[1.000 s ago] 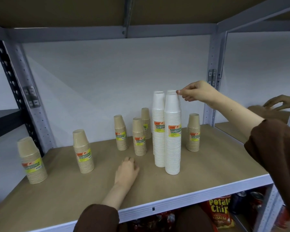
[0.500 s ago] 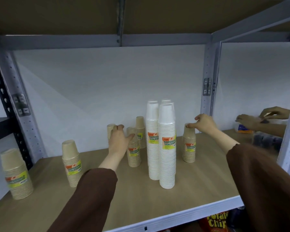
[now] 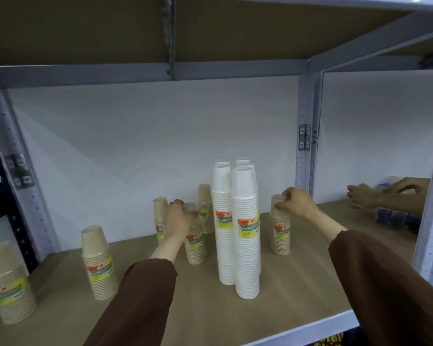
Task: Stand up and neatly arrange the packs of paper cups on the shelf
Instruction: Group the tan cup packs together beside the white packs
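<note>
Several tall white cup packs (image 3: 246, 236) stand upright together at the middle of the wooden shelf (image 3: 298, 290). Short brown cup packs stand around them. My left hand (image 3: 179, 217) grips the top of a brown pack (image 3: 195, 243) just left of the white ones. My right hand (image 3: 295, 203) holds the top of another brown pack (image 3: 280, 233) to their right. Two more brown packs (image 3: 205, 208) (image 3: 160, 216) stand behind my left hand. Further left stand a brown pack (image 3: 99, 263) and one at the edge (image 3: 9, 285).
Grey metal uprights (image 3: 306, 136) frame the bay, with a white back wall and a brown board overhead. Another person's hands (image 3: 368, 196) work in the neighbouring bay at the right. A snack bag (image 3: 328, 342) shows below the shelf's front rail.
My right hand dropped from the top of the white packs to the brown pack at the right. My left hand rose from the shelf and closed on a brown pack left of them.
</note>
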`<state>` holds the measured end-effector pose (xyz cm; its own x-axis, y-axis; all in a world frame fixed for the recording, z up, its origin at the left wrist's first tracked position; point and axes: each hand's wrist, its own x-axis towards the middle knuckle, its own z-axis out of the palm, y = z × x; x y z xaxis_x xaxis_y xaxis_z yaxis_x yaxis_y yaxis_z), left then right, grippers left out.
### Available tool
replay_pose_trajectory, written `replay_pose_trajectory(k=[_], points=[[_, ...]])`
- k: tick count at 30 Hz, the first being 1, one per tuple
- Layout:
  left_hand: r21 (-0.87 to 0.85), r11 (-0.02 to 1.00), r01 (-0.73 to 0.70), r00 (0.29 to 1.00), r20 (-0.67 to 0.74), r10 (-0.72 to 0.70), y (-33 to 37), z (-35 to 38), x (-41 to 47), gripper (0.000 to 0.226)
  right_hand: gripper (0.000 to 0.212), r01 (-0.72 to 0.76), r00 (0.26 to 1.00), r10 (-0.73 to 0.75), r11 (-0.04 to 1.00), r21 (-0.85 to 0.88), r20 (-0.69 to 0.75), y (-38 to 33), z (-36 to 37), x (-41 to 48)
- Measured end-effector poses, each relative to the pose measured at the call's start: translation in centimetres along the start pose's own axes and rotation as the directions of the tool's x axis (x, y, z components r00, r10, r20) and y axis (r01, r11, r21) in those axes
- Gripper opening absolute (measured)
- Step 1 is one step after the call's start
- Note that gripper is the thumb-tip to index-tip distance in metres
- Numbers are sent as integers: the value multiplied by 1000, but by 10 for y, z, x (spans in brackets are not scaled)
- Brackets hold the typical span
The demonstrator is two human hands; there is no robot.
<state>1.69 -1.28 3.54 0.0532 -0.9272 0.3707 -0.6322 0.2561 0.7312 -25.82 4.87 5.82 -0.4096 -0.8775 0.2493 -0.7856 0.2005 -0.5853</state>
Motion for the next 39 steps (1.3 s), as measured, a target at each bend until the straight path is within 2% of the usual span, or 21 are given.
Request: replay_pose_trajectory(k=[8,14,17,19,25,30,39], points=[[19,1000,5,1000,-20,-5,-8,-26,-12,47,43,-11,1000,11,1000,-11,5,-7,-21,-19],[54,999,1,999,-33,1,-16,-46,-21,48,43,24,976,-11,998,-60,216,-23,-48,-42],[75,997,0,999,-32,2,-19,-52,-24,48,23,84,949,-60,994,-65,311,-33,-58,-59],[71,998,3,1000,-26,-1,-22,-55,-26,48,15,124,924,-100,991,-43,368,-38,-62,-72],[68,998,17,1000,-15,-16,-29,-61,-31,53,17,239,854,-250,967,84,457,-64,-65,-111],[52,998,27,999,-27,-26,-33,-69,-29,53,19,285,820,-341,940,189,461,-96,-51,-130],[51,998,26,998,-51,-23,-44,-92,-24,49,40,356,882,-395,916,187,256,-151,12,-125]])
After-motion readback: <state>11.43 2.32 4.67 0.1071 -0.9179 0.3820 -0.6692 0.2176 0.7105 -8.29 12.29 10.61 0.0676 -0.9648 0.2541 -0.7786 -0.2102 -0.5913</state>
